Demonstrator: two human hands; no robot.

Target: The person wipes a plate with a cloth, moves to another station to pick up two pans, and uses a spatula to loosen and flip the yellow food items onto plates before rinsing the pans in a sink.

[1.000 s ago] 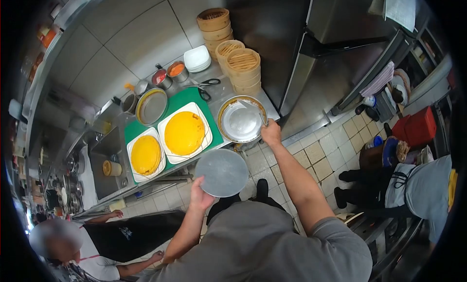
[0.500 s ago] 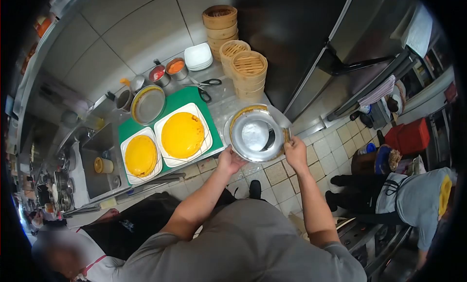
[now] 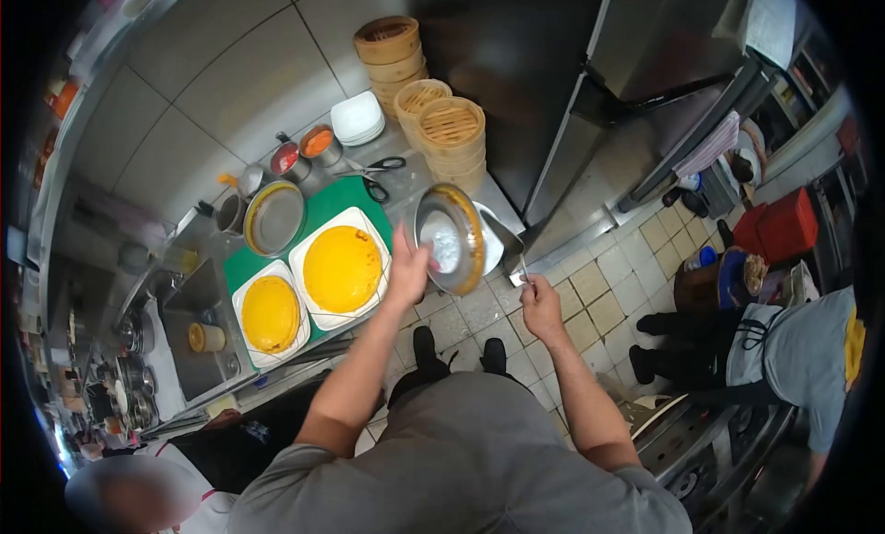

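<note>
My left hand [image 3: 410,269] grips a round metal pan [image 3: 444,234] by its near left side, tilted up on edge. Yellow-brown residue lines the pan's rim. My right hand [image 3: 542,308] is closed around the thin handle of a flat, dark metal tool [image 3: 503,241], whose exact kind I cannot tell. Partly hidden behind the pan is a white dish [image 3: 490,251] at the counter corner. Left of my hands, a large round yellow cake [image 3: 341,269] and a second yellow cake [image 3: 271,314] rest on white square trays over a green board [image 3: 343,199].
Another round pan [image 3: 275,219] lies at the board's far end. Scissors [image 3: 376,175], small metal pots [image 3: 319,145], white plates [image 3: 358,119] and bamboo steamers [image 3: 452,133] stand behind. A sink [image 3: 198,345] is at left. One person [image 3: 180,469] is close at left, another [image 3: 788,350] at right.
The pan has gone from level between both hands to tilted in my left hand alone. My right hand has moved off its rim and now holds the thin-handled tool.
</note>
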